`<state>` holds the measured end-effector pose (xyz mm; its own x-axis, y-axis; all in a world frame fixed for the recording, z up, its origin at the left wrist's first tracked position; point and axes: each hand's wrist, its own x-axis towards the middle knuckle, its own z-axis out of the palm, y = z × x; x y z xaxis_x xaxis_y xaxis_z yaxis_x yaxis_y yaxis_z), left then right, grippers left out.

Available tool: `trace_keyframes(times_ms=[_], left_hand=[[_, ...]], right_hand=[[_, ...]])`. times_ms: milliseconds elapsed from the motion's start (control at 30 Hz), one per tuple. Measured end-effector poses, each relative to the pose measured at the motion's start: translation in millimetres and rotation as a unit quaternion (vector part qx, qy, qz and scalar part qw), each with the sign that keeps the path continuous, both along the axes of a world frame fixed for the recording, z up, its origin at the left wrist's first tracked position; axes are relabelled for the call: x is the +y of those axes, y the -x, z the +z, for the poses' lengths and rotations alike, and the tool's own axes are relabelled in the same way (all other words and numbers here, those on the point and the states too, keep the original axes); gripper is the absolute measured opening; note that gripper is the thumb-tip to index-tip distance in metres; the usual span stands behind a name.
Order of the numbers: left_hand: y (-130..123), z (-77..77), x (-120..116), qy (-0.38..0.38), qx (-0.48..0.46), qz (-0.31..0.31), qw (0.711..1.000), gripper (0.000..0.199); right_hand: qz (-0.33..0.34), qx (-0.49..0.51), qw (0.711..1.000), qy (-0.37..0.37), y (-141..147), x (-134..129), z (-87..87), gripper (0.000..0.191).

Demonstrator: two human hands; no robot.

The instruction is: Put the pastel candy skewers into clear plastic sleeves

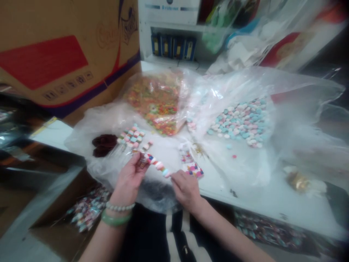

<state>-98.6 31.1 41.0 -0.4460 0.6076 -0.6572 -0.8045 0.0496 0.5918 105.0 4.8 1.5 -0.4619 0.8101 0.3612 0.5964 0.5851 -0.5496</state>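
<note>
A short row of pastel marshmallow-like candies, pink, white, blue and green, stretches between my two hands. My left hand is closed on its upper left end, where shiny clear wrapping shows. At the lower right end the fingers of my right hand pinch the tip; whether a stick or film lies inside them is hidden. Just beyond my left hand lies a block of similar striped candies, beside dark brown bunched scrunchie-like material. Near my right hand is a printed card or packet with colourful figures.
A clear bag of orange-green candies and pastel round candies on plastic sheeting cover the white table. A large cardboard box stands left. Below it, an open carton holds wrapped candies. A gold-tied bundle lies right.
</note>
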Motion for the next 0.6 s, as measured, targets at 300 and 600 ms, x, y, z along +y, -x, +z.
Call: trace_keyframes(times_ms=[300, 600], left_hand=[[0, -10.2, -2, -0.025, 0.117, -0.106, 0.987, 0.005], [-3, -21.7, -8, -0.046, 0.142, -0.134, 0.980, 0.019]], right_hand=[[-0.033, 0.223, 0.930, 0.292, -1, 14, -7.4, 0.016], [-0.031, 0.334, 0.754, 0.565, 6, 15, -4.5, 0.015]])
